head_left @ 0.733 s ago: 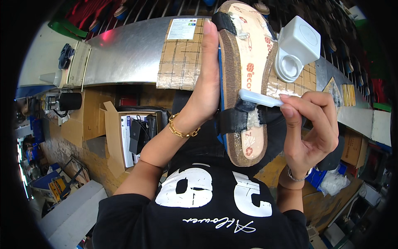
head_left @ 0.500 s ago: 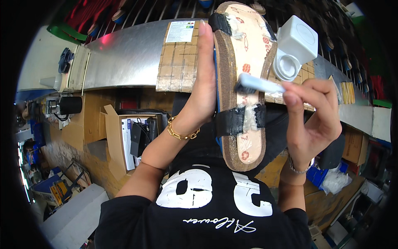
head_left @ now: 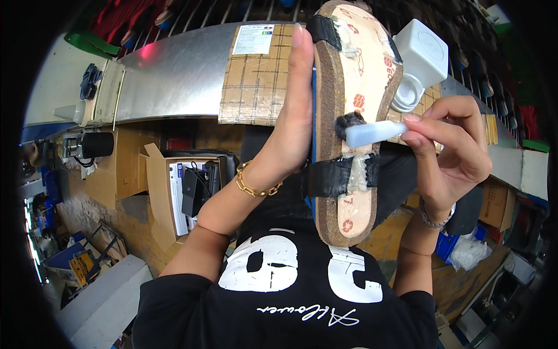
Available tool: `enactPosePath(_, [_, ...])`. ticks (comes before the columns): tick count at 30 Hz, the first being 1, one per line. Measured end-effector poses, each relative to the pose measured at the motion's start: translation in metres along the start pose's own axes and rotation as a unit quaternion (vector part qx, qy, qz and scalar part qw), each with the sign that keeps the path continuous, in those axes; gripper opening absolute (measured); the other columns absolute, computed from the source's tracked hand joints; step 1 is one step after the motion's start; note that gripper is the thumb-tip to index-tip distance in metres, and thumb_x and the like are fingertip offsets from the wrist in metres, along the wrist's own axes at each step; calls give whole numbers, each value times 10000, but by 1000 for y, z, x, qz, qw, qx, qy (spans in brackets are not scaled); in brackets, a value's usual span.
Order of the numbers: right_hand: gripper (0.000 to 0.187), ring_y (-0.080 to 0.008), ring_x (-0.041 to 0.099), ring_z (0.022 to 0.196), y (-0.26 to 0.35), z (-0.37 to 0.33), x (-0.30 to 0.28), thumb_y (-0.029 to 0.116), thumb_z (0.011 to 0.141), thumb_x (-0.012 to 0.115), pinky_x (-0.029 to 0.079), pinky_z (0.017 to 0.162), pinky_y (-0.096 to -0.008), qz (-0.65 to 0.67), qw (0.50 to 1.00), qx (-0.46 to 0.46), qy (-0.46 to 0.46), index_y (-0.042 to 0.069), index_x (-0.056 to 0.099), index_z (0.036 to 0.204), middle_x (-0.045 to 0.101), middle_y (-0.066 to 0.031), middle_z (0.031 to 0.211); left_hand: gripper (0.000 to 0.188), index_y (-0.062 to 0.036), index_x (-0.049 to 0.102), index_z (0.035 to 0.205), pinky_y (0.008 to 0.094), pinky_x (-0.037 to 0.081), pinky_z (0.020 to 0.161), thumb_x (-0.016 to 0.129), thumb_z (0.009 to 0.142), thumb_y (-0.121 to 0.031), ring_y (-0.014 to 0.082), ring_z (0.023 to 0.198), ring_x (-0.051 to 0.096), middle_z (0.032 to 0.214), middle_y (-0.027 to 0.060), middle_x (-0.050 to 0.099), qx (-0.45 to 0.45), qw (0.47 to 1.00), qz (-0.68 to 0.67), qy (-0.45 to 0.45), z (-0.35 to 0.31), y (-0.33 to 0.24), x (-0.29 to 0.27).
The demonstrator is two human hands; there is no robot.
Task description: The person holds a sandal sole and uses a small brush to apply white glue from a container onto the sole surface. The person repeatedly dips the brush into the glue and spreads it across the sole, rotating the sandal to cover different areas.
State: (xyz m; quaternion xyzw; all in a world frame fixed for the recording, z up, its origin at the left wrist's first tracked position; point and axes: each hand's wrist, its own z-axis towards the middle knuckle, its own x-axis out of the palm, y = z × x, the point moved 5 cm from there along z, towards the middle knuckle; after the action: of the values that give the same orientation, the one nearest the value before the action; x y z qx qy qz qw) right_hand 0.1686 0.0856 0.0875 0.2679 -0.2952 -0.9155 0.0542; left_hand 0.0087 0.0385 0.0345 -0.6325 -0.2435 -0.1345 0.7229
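Note:
My left hand (head_left: 289,131) supports an unfinished sandal (head_left: 367,78) along its left side, thumb pointing up and the other fingers hidden behind it. The sandal stands almost upright, its underside facing me: a pale printed board with a brown cork-like rim. Dark strap ends (head_left: 325,177) are folded over and stuck down near both ends. Between thumb and fingertips, my right hand (head_left: 452,145) pinches the pale blue handle of a small brush (head_left: 376,135). Its dark bristles press on the board's left edge, above the lower strap.
Beyond the sandal, a white plastic container (head_left: 421,49) with a round opening sits on cardboard (head_left: 253,87) over a metal bench (head_left: 168,75). A rack holding footwear runs along the far side. To the left below stands an open carton (head_left: 157,192) with a black device and cables inside.
The sandal and both hands have shifted slightly right. The brush handle has swung from sloping down rightward to sloping up rightward, and its bristles now rest on the board's left edge.

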Motion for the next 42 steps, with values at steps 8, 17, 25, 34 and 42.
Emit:
enactPosePath(8, [208,-143,532,745,6,-1,-4,89,669,841,357,628,-228,-1,998,42,41,27,792,861,585,-85,838,972,9,404,1476,390,612,916,142,960,-771,275,1106,693,1325,237,602,16,996,77,-32,2,4,-8])
enactPosePath(17, [198,-149,517,725,5,11,-10,138,675,823,346,620,-244,8,992,39,116,28,788,836,568,-69,790,983,14,426,1459,381,619,898,139,954,-780,268,1091,699,1297,234,619,9,994,108,-19,1,6,-6])
enactPosePath(25, [194,-138,510,742,-2,10,-9,144,793,795,355,648,-255,45,994,76,63,-14,765,903,582,-78,856,963,-8,409,1475,383,606,928,161,956,-780,251,1120,686,1324,204,609,-6,998,59,-36,6,4,-10])
enactPosePath(34, [198,-121,531,664,4,7,-4,104,714,834,364,577,-253,57,993,28,100,53,807,903,602,-51,779,910,-1,444,1441,338,576,949,161,989,-738,201,1099,688,1280,178,636,-13,999,31,-34,5,4,-13])
enactPosePath(42, [264,-102,503,727,-71,-30,-23,237,973,671,381,633,-231,235,948,216,-14,-18,730,1010,593,-46,857,632,11,464,1449,393,458,1082,401,1057,-481,245,1244,601,1409,177,566,-55,992,-83,-75,-5,-5,-89])
